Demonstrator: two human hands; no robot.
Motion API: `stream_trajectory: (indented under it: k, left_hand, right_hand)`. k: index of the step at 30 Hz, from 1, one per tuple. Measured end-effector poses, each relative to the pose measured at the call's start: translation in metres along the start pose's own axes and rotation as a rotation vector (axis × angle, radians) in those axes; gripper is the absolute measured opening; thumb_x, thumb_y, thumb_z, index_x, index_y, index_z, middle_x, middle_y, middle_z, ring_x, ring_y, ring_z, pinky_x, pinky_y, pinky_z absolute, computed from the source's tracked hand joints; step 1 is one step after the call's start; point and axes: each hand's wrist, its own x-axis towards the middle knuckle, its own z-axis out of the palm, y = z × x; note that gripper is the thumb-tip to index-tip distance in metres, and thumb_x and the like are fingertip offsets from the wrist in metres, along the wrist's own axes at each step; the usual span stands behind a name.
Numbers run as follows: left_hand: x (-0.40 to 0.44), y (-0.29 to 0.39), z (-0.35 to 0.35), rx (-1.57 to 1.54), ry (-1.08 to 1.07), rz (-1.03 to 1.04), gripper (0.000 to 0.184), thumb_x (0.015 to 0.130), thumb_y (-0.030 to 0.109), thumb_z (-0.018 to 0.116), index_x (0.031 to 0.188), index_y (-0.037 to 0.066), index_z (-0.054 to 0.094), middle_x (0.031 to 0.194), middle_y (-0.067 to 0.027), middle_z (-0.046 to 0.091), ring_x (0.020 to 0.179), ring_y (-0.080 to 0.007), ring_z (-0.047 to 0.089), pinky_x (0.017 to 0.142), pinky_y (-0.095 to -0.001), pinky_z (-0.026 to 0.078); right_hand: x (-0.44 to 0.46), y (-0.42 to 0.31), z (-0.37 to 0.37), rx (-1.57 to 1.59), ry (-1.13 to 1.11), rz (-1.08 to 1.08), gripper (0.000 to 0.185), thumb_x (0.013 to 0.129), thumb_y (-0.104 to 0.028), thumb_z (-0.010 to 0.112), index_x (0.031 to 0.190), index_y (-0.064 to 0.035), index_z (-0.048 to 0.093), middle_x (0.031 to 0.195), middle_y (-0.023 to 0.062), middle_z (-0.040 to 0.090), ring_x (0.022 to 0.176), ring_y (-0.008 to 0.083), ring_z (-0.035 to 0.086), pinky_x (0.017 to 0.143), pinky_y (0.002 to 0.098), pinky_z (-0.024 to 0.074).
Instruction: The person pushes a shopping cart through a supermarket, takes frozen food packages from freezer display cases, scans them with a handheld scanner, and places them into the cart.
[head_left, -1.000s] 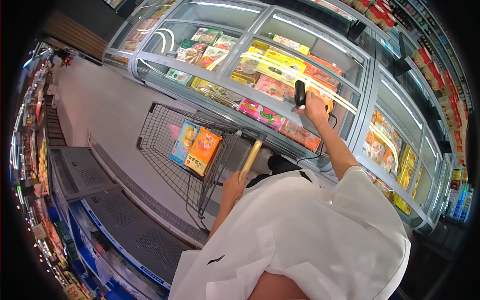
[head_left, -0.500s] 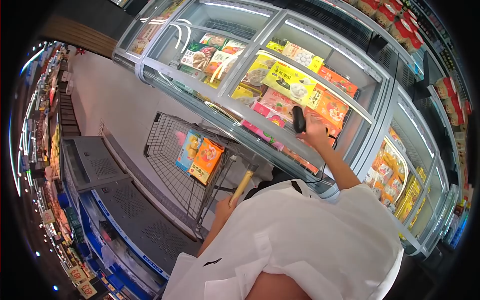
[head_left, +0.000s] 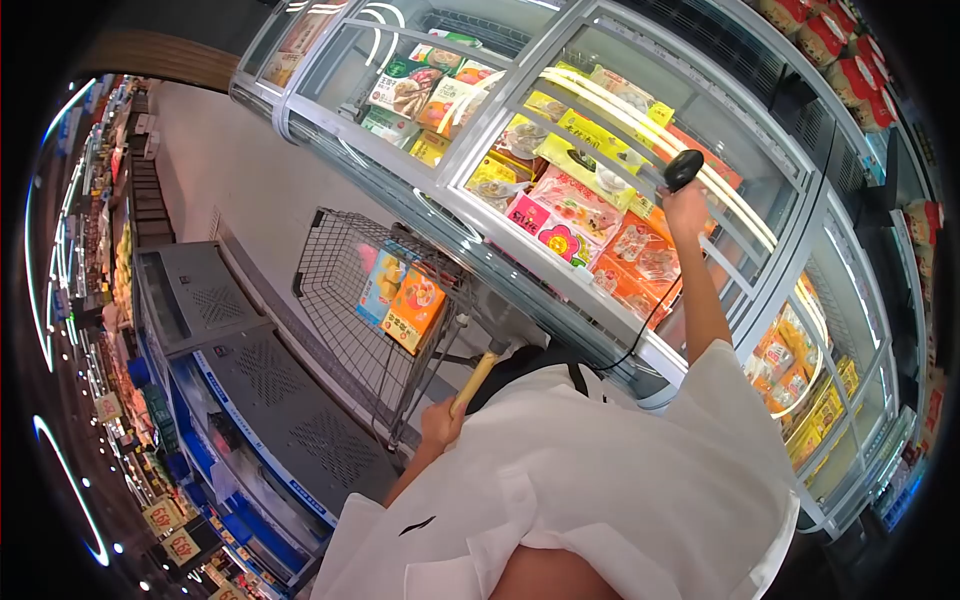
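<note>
My left hand (head_left: 440, 422) is closed around the yellow handle (head_left: 474, 384) of a wire shopping cart (head_left: 335, 290). In the cart lie a blue package (head_left: 382, 283) and an orange package (head_left: 418, 302). My right hand (head_left: 686, 212) is over the freezer, at the frame of its sliding glass lid (head_left: 735, 262), with a black rounded device (head_left: 684, 170) in its grip; a thin black cable hangs below. The near part of the freezer lies uncovered, showing a pink package (head_left: 545, 232) and orange-red packages (head_left: 637, 262). Yellow packages (head_left: 590, 150) lie under the glass.
More glass-lidded freezer sections stand at the upper left and at the right (head_left: 800, 350). Grey perforated cabinets (head_left: 270, 385) line the lower left, beside shelves with price signs (head_left: 160, 515). Red-lidded tubs (head_left: 858, 90) stand at the upper right.
My right hand has moved up and away with the black device, and the glass lid has slid back, uncovering the near packages. My left hand still grips the handle.
</note>
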Motion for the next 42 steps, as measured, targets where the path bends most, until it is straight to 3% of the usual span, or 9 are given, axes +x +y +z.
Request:
stream_trajectory:
  k: [16, 18, 21, 25, 27, 29, 34, 36, 42]
  left_hand:
    - [-0.004, -0.001, -0.021, -0.057, -0.113, -0.142, 0.051, 0.090, 0.057, 0.050, 0.080, 0.011, 0.068, 0.074, -0.0164, 0.065, 0.075, -0.0391, 0.063, 0.067, -0.0482, 0.049]
    - [-0.006, -0.006, -0.022, -0.095, -0.127, -0.189, 0.055, 0.090, 0.061, 0.047, 0.081, 0.011, 0.069, 0.075, -0.0162, 0.066, 0.075, -0.0385, 0.064, 0.067, -0.0481, 0.050]
    - [-0.008, -0.011, -0.022, -0.164, -0.250, -0.208, 0.063, 0.090, 0.067, 0.042, 0.084, 0.011, 0.070, 0.077, -0.0158, 0.067, 0.075, -0.0373, 0.064, 0.068, -0.0474, 0.050]
    - [-0.004, -0.018, -0.040, -0.248, -0.379, -0.195, 0.074, 0.088, 0.075, 0.039, 0.093, 0.008, 0.070, 0.079, -0.0146, 0.068, 0.076, -0.0345, 0.066, 0.070, -0.0454, 0.051]
    - [0.002, -0.020, -0.059, -0.220, -0.448, -0.171, 0.074, 0.087, 0.075, 0.042, 0.097, 0.007, 0.070, 0.079, -0.0139, 0.069, 0.077, -0.0335, 0.067, 0.072, -0.0440, 0.052]
    - [0.005, -0.028, -0.069, -0.185, -0.537, -0.136, 0.074, 0.086, 0.074, 0.045, 0.100, 0.006, 0.070, 0.080, -0.0132, 0.069, 0.078, -0.0326, 0.067, 0.073, -0.0427, 0.052]
    - [0.040, -0.094, -0.117, -0.783, -0.396, 0.108, 0.036, 0.091, 0.037, 0.062, 0.102, 0.003, 0.068, 0.090, -0.0081, 0.072, 0.078, -0.0226, 0.069, 0.074, -0.0343, 0.055]
    - [0.064, -0.152, -0.113, -1.309, -0.441, -0.087, 0.031, 0.094, 0.030, 0.061, 0.109, 0.003, 0.063, 0.096, -0.0059, 0.070, 0.078, -0.0146, 0.067, 0.067, -0.0287, 0.056]
    - [0.154, -0.364, 0.047, -0.924, 0.128, -0.784, 0.049, 0.088, 0.048, 0.064, 0.100, 0.000, 0.065, 0.085, -0.0101, 0.069, 0.072, -0.0196, 0.068, 0.065, -0.0335, 0.054]
  right_hand:
    - [0.008, -0.028, 0.005, -0.135, 0.208, -0.357, 0.050, 0.074, -0.045, 0.079, 0.098, -0.0027, 0.068, 0.082, 0.0191, 0.071, 0.073, 0.0388, 0.068, 0.064, 0.0464, 0.0531]
    - [-0.030, -0.028, 0.038, 0.383, -0.117, -0.531, 0.040, 0.078, -0.032, 0.080, 0.096, 0.0005, 0.067, 0.074, 0.0114, 0.068, 0.064, 0.0261, 0.064, 0.063, 0.0421, 0.0500]
    - [-0.152, -0.137, -0.041, 0.299, -0.974, -0.391, 0.025, 0.079, -0.019, 0.080, 0.093, -0.0031, 0.066, 0.068, 0.0011, 0.060, 0.058, 0.0078, 0.055, 0.053, 0.0264, 0.0426]
    - [-0.228, -0.229, -0.094, 0.683, -1.765, -0.501, 0.051, 0.065, -0.002, 0.085, 0.109, -0.0006, 0.059, 0.071, 0.0047, 0.058, 0.057, 0.0115, 0.054, 0.051, 0.0276, 0.0438]
    - [-0.265, -0.279, -0.135, 1.018, -2.225, -0.154, 0.054, 0.065, 0.000, 0.084, 0.110, 0.0016, 0.055, 0.070, 0.0077, 0.056, 0.056, 0.0151, 0.056, 0.050, 0.0285, 0.0446]
    - [-0.303, -0.376, -0.131, 1.140, -2.825, -0.418, 0.049, 0.069, -0.003, 0.083, 0.106, 0.0016, 0.051, 0.069, 0.0094, 0.055, 0.054, 0.0182, 0.056, 0.048, 0.0283, 0.0442]
    - [-0.386, -0.493, -0.057, 1.393, -2.158, -0.066, 0.019, 0.089, -0.007, 0.067, 0.095, -0.0029, 0.050, 0.076, 0.0025, 0.049, 0.052, 0.0095, 0.043, 0.050, 0.0207, 0.0394]
    - [-0.410, -0.515, 0.042, 1.253, -1.816, -0.186, 0.018, 0.089, -0.006, 0.066, 0.101, -0.0038, 0.052, 0.076, -0.0002, 0.048, 0.058, 0.0086, 0.044, 0.054, 0.0211, 0.0394]
    - [-0.398, -0.441, 0.376, 0.284, -1.331, -0.443, 0.013, 0.078, -0.007, 0.071, 0.089, -0.0023, 0.065, 0.082, 0.0060, 0.064, 0.074, 0.0145, 0.062, 0.067, 0.0286, 0.0491]
